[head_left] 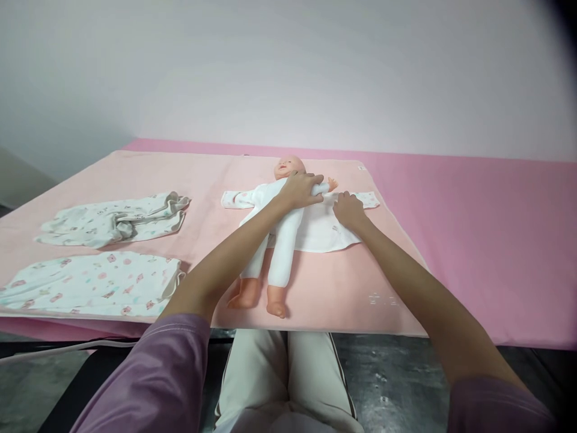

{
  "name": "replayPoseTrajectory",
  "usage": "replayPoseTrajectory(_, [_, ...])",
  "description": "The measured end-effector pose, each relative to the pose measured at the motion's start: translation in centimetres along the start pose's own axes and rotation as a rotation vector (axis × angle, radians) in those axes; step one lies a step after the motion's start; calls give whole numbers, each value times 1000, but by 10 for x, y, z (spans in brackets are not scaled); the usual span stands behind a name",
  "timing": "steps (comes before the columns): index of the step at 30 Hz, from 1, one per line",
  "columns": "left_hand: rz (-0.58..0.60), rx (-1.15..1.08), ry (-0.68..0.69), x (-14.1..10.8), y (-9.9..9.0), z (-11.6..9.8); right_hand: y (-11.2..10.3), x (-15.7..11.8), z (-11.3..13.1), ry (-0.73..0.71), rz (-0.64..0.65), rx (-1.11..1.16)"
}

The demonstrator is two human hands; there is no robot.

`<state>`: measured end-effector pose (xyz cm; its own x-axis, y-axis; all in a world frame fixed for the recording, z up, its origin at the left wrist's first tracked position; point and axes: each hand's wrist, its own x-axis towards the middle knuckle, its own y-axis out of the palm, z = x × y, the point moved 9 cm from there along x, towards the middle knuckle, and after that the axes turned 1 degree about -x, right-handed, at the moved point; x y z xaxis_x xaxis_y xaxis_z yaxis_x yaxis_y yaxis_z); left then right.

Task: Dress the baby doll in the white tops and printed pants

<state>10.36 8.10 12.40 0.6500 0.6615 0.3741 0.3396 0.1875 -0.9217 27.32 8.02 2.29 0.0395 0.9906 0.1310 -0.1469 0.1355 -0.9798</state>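
White-bodied doll [285, 246] lies face up across an open white shirt [318, 231], both hands at its chest and side.
The left hand [301, 189] rests on the doll's upper body, thumb and finger parted either side of its arm; the right hand [348, 209] curls on the shirt near one sleeve [368, 199], its pinch hidden. A peach mat [333, 294] covers part of the pink counter [478, 240]; two printed garments [97, 282] lie leftward.
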Motion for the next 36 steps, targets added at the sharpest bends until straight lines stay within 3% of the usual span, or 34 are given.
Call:
replayPoseTrajectory(3, [23,-3,36,-4,3,-1,-8,11,-29,77,-12,177])
replayPoseTrajectory(6, [77,6,61,-2,10,-4,-27,11,-52,132,-138,366])
replayPoseTrajectory(8, [171,27,80,4,20,-9,-41,6,-48,101,-216,424])
replayPoseTrajectory(12, [282,17,-5,24,35,-13,-59,-11,-8,-23,-248,403])
replayPoseTrajectory(15, [230,-32,-85,28,29,-5,-52,-22,15,-87,-103,311])
replayPoseTrajectory(18, [101,-119,-68,10,13,9,-43,-30,22,-81,-11,263])
replayPoseTrajectory(21, [-117,-242,-63,-25,-11,31,-43,-29,40,-89,-62,314])
replayPoseTrajectory(25, [-291,-362,-153,-68,-30,59,-46,-13,93,-164,-121,333])
replayPoseTrajectory(30, [-309,-408,-201,-82,-30,64,-48,6,126,-183,-119,316])
replayPoseTrajectory(36, [-297,-414,-163,-83,-30,58,-59,-13,107,-298,-95,419])
